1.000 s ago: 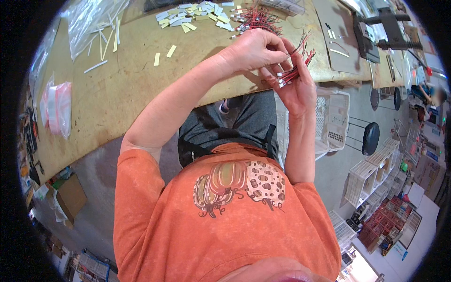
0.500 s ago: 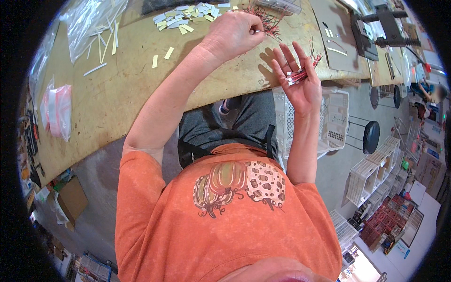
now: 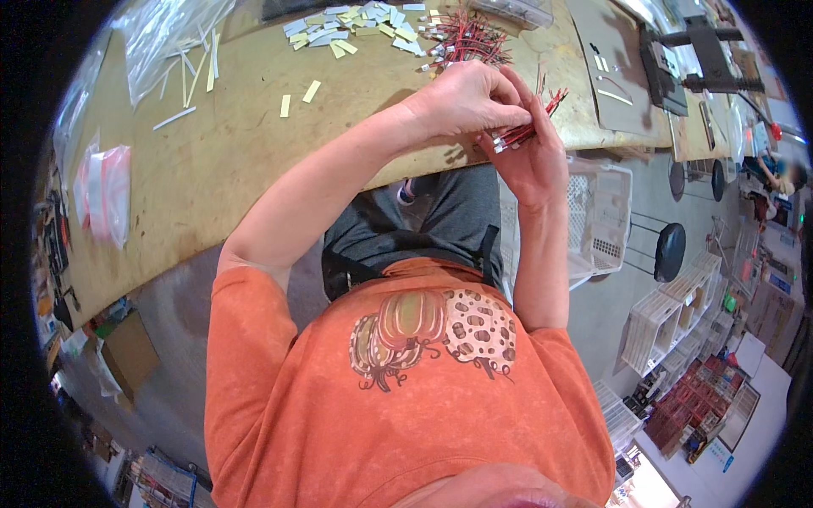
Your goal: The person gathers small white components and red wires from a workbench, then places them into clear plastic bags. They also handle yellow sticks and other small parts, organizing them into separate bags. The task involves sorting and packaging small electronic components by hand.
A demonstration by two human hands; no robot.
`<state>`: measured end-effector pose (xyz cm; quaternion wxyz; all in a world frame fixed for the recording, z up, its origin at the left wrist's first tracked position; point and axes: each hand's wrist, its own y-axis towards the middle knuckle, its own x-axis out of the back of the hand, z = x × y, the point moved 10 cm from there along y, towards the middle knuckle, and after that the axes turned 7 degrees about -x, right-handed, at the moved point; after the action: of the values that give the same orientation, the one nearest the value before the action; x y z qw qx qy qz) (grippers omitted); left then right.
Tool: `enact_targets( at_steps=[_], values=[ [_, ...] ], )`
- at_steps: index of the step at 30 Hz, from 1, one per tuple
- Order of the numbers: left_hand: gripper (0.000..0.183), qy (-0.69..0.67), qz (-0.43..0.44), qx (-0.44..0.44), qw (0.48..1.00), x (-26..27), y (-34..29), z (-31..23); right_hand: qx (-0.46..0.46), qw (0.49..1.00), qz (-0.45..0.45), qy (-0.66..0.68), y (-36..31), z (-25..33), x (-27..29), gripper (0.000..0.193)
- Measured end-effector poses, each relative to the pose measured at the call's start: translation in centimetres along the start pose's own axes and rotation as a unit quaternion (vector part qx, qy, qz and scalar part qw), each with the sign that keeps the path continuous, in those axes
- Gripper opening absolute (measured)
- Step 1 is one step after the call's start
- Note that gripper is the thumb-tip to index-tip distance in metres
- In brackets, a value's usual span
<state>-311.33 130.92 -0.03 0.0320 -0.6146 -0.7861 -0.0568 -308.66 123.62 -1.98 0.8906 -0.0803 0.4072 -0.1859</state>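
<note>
My right hand is turned palm up past the table's front edge, its fingers curled around a bundle of short red and black wires with white connectors. The connectors point toward the lower left and the loose wire ends stick out at the upper right. My left hand reaches across and pinches at the bundle, its fingertips touching my right fingers. What lies in that pinch is hidden. Beyond my left hand, a tangled pile of similar red and black wires lies on the worktable.
Many pale yellow and white strips lie heaped left of the wires, with two yellow strips apart. Plastic bags lie at the left. A black clamp-like fixture stands at the right. White plastic crates and a stool are beside me.
My left hand has moved from the wire pile toward the near right, meeting my right hand at the bundle. My right fingers, spread before, have curled in around the wires.
</note>
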Motion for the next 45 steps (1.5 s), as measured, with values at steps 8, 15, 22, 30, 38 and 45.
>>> enact_targets(
  at_steps=[8, 15, 22, 30, 38, 45],
  values=[
    [0.011, -0.144, -0.027, 0.042, 0.988, -0.4, -0.3, 0.9, -0.015, 0.997, -0.033, 0.070, -0.1, -0.6, -0.2, 0.045],
    [0.012, -0.137, -0.017, 0.106, 0.985, -0.2, -1.1, 0.5, -0.028, 0.997, -0.025, 0.063, -0.1, -0.7, 0.3, 0.047],
    [0.009, -0.132, -0.001, 0.058, 0.990, -0.8, -0.4, 1.2, -0.009, 0.998, -0.053, 0.028, -0.1, -0.4, -0.2, 0.045],
    [0.011, -0.103, -0.040, 0.018, 0.994, 0.4, 0.1, 0.9, -0.040, 0.989, -0.007, 0.144, -0.1, -0.9, 0.9, 0.042],
    [0.020, 0.073, 0.040, -0.034, 0.996, 0.5, -0.1, -0.4, -0.048, 0.990, 0.018, 0.133, 0.0, -0.8, 1.0, 0.043],
    [0.013, -0.157, 0.026, 0.086, 0.983, -0.7, -0.8, 1.7, -0.029, 0.996, -0.053, 0.072, -0.2, -0.6, 1.2, 0.048]
  ],
)
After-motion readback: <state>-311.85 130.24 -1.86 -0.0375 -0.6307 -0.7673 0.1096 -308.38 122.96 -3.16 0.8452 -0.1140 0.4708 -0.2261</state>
